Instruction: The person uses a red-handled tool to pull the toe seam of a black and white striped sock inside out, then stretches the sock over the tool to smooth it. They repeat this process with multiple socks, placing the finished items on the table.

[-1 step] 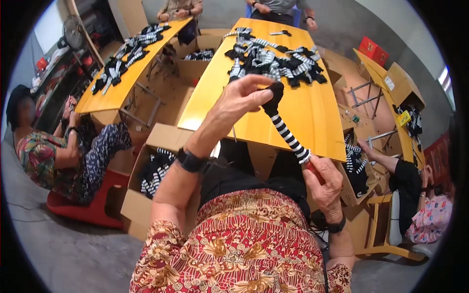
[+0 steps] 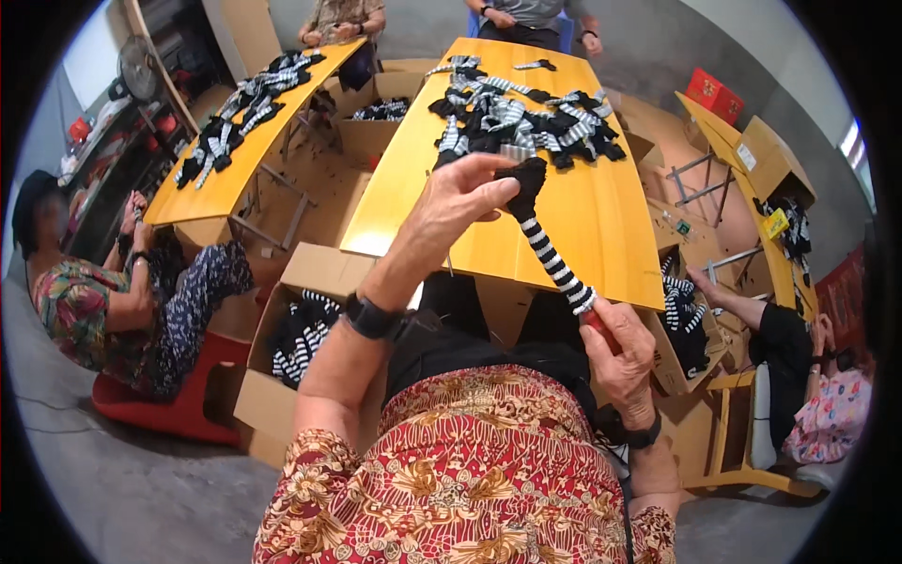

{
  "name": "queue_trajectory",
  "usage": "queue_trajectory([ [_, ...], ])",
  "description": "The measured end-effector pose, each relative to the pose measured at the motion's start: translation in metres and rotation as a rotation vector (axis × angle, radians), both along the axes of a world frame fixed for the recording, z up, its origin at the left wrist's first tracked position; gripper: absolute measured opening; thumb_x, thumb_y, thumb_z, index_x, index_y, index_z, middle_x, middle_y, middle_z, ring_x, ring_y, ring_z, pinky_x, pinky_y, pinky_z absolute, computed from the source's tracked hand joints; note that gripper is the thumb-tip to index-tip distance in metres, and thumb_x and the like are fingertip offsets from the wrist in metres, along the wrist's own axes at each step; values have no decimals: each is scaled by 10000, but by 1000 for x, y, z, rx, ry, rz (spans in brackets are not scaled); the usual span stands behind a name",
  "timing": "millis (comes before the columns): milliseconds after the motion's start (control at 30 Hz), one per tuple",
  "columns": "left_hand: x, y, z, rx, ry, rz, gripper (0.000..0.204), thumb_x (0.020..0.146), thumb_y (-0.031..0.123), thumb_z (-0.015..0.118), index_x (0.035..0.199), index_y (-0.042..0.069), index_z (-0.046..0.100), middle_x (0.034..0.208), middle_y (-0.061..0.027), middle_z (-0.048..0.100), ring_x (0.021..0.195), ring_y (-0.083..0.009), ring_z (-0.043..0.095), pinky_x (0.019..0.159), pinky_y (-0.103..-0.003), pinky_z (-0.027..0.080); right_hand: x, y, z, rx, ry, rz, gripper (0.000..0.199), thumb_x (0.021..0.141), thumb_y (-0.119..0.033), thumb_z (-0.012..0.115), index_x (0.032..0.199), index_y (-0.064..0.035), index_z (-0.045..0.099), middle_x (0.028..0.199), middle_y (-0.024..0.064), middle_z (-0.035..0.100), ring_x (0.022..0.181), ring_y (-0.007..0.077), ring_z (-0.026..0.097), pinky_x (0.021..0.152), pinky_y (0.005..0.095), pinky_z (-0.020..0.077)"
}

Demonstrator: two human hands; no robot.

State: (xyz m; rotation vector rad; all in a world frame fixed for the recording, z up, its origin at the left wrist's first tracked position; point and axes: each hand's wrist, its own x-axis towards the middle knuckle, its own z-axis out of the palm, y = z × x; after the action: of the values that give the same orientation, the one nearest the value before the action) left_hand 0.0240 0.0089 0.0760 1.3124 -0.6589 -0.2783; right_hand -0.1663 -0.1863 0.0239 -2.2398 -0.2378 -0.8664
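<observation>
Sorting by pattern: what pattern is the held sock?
Black-and-white stripes with a black toe, on the sock; head view.

The left hand [image 2: 451,202] pinches the black end of a long black-and-white striped knitted sock [image 2: 548,252]; the right hand [image 2: 622,352] grips its lower end, so the sock is stretched slanting above the yellow wooden desk [image 2: 601,226]; a pile of similar striped socks [image 2: 521,117] lies further on the desk; an open cardboard box [image 2: 282,362] with more stands at the left.
</observation>
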Motion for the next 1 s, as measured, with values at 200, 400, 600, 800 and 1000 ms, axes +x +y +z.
queue_trajectory([
  [200, 7, -6, -26, -122, 182, 51, 97, 897, 187, 657, 928, 96, 647, 806, 22, 662, 688, -51, 619, 641, -175, 498, 2, 7, -4, 15, -11, -14, 379, 760, 29, 680, 1134, -8, 628, 833, 97, 609, 710, 183, 600, 625, 290, 482],
  [400, 10, -2, -33, -209, 78, 165, 90, 887, 175, 669, 920, 98, 633, 794, 38, 648, 680, -54, 621, 608, -182, 467, 2, 11, -3, 55, 48, 20, 385, 784, 14, 667, 1165, -14, 625, 823, 86, 601, 711, 177, 587, 631, 283, 471],
  [600, 9, -14, -49, -339, 150, 194, 128, 868, 110, 679, 974, 91, 609, 809, 30, 635, 673, -72, 619, 632, -196, 471, 1, 15, -9, 153, 71, 3, 355, 810, 2, 651, 1164, -2, 621, 819, 80, 598, 710, 166, 566, 653, 277, 461],
  [800, -9, -33, -57, -402, 135, 116, 188, 863, 77, 673, 1032, 72, 592, 818, -2, 643, 700, -75, 617, 683, -213, 505, 4, 16, -16, 204, -5, -48, 310, 818, 19, 637, 1127, 33, 610, 800, 76, 577, 718, 161, 556, 662, 270, 452],
  [1000, -5, -14, -34, -216, 7, 117, 199, 868, 131, 685, 1027, 35, 611, 802, -6, 657, 716, -81, 621, 648, -207, 473, 1, 5, -7, 75, -53, -15, 310, 800, 25, 655, 1109, 31, 625, 855, 109, 621, 765, 188, 604, 689, 289, 482],
])
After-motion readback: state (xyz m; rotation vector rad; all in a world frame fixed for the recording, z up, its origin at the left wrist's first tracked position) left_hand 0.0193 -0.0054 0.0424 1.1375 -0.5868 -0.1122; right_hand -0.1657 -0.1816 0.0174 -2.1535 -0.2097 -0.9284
